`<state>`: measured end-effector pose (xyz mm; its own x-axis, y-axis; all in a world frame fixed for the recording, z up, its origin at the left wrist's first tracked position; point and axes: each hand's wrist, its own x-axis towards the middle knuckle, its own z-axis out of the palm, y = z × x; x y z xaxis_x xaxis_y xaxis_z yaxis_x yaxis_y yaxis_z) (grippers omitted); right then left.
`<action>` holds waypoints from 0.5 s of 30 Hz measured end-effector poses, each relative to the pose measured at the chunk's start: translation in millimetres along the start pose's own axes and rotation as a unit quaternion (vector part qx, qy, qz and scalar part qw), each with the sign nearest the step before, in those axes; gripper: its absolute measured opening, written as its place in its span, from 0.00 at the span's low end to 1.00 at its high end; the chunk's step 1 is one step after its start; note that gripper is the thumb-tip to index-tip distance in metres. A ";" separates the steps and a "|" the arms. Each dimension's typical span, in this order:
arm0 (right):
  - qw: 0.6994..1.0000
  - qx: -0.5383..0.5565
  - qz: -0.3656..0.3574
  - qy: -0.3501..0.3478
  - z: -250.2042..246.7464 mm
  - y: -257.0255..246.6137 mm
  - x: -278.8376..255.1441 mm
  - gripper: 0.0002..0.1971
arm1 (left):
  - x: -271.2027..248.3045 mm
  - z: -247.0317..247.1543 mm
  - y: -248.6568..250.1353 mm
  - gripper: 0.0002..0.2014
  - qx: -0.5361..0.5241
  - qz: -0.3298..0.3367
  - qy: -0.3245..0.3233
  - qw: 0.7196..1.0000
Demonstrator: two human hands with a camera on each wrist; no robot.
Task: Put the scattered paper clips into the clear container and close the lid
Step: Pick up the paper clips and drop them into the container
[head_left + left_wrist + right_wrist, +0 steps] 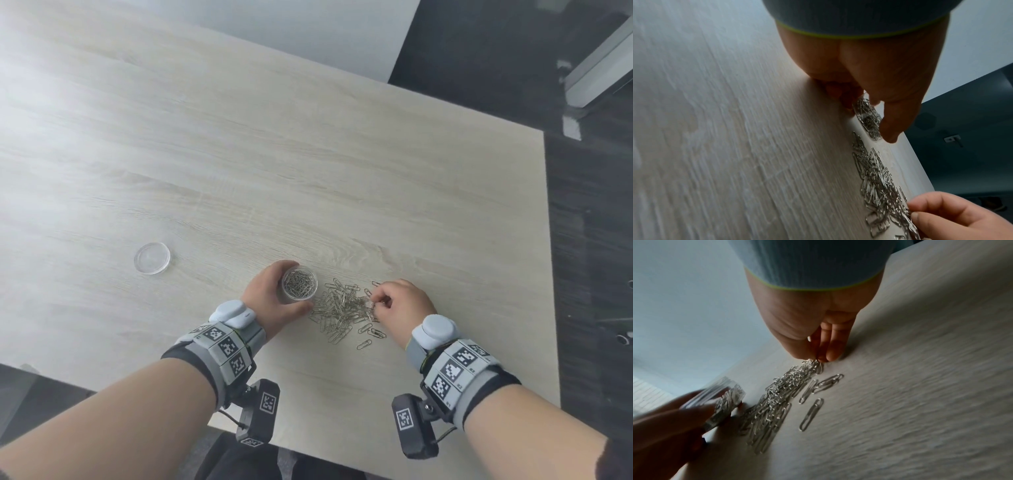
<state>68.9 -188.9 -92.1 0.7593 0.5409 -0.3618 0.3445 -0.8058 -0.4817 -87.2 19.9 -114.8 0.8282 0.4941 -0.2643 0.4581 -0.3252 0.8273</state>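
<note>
A small round clear container (299, 284) partly filled with silver paper clips stands on the wooden table. My left hand (274, 298) grips it, fingers and thumb curled round its wall; the left wrist view shows the container (867, 118) between thumb and fingers. Just right of it lies a pile of paper clips (342, 310). My right hand (399, 303) pinches a bunch of clips at the pile's right side, and in the right wrist view the fingertips (830, 353) close on the paper clips (813, 366). The clear round lid (152, 257) lies apart, far left.
The pale wooden table (239, 154) ends at a right edge near the pile and a near edge by my forearms. A few single clips (371, 334) lie loose on the near right of the pile. Dark floor and a grey metal frame (596, 78) lie beyond the table.
</note>
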 end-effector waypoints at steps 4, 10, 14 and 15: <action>0.994 0.081 0.063 0.038 -0.1 -7.6 2.2 0.09 | -0.6 -0.4 2.4 0.37 0.004 0.006 0.001 1.000; 0.971 0.235 0.035 0.024 -2.4 -56.5 -1.0 0.07 | -2.1 -2.1 2.9 0.36 0.021 0.013 -0.010 1.000; 0.975 0.221 -0.020 0.009 9.5 -88.7 0.7 0.05 | -4.4 -3.0 3.4 0.37 0.026 0.019 -0.011 0.999; 0.977 0.209 -0.031 0.006 12.5 -94.6 1.2 0.05 | -4.9 -3.5 3.6 0.37 0.027 0.020 -0.013 0.999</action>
<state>30.3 -109.0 -56.9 0.7517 0.5802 -0.3134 0.1359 -0.6014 -0.7873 -90.7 19.1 -108.8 0.8541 0.4586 -0.2453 0.4408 -0.3881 0.8094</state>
